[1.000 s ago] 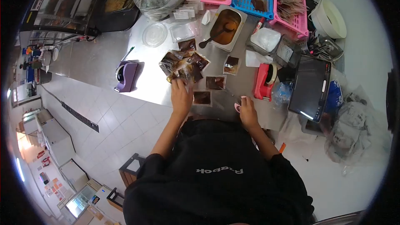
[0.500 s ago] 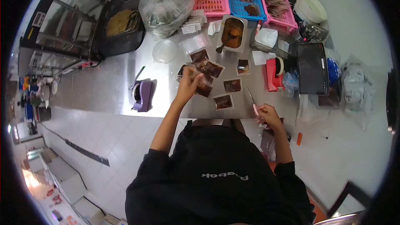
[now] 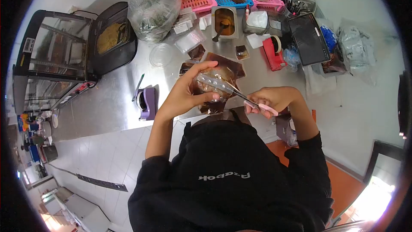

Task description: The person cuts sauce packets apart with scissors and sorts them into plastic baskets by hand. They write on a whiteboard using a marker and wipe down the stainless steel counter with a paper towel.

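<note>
Left hand (image 3: 182, 92) clamped on clear pouch (image 3: 216, 84), above worktop (image 3: 103, 107) near its front edge; right hand (image 3: 277, 96) grips scissors (image 3: 268, 109). I judge it soft, slippery (light, too): best pinched by the rim.

Top (image 3: 231, 199): black, loose-cut; short sleeves (image 3: 311, 154), plain black; white lettering (image 3: 224, 176) across the chest. Left hand (image 3: 182, 91) and right hand (image 3: 274, 96): bare.
</note>
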Demonstrator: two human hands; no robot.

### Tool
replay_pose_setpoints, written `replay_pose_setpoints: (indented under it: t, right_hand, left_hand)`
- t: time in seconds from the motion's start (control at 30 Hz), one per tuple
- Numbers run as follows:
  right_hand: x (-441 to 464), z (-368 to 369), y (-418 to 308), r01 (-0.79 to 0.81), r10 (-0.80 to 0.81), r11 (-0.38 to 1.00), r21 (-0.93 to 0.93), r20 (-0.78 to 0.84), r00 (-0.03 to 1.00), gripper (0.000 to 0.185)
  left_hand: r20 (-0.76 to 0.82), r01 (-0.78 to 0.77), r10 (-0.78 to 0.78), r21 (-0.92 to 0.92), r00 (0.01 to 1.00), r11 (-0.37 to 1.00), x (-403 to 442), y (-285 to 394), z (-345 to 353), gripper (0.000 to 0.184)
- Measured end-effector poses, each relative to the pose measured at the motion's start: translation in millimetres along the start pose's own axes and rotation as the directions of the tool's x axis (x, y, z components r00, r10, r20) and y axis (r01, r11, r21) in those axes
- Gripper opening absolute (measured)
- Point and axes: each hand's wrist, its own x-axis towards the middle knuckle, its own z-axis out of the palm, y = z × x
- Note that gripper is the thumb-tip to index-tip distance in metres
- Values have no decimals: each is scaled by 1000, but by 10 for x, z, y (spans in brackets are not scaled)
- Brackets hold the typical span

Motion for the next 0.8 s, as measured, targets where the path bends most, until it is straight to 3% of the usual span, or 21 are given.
replay_pose_setpoints:
  t: [0.1, 0.2, 0.4, 0.5, 0.63, 0.7, 0.8]
  right_hand:
    - [-25, 8, 1, 5, -4, 998, 61, -6, 1000, 52]
    - [-62, 16, -5, 25, -26, 999, -21, -30, 999, 52]
    - [-184, 38, 48, -37, 33, 999, -38, -99, 995, 49]
    - [-278, -28, 196, 17, -25, 996, -87, -95, 995, 43]
    - [-395, -90, 410, 42, -45, 999, -20, -142, 989, 34]
    - [-459, -87, 404, 22, -29, 999, -42, -152, 988, 32]
    - [-540, -157, 620, 181, -187, 982, -50, -201, 962, 31]
  left_hand:
    - [17, -1, 0, 75, 1000, 997, -7, 45, 33, 70]
    - [38, 1, -3, 49, 999, 999, -10, 50, 91, 70]
    - [40, -65, 56, 257, 998, 964, 77, 60, 198, 68]
    - [72, -113, 94, 330, 993, 937, 180, 43, 297, 67]
    - [59, -43, 25, 326, 998, 944, 314, 84, 479, 62]
    - [90, -128, 99, 424, 991, 896, 416, 66, 597, 60]
    - [83, -98, 70, 414, 994, 905, 558, 122, 788, 59]
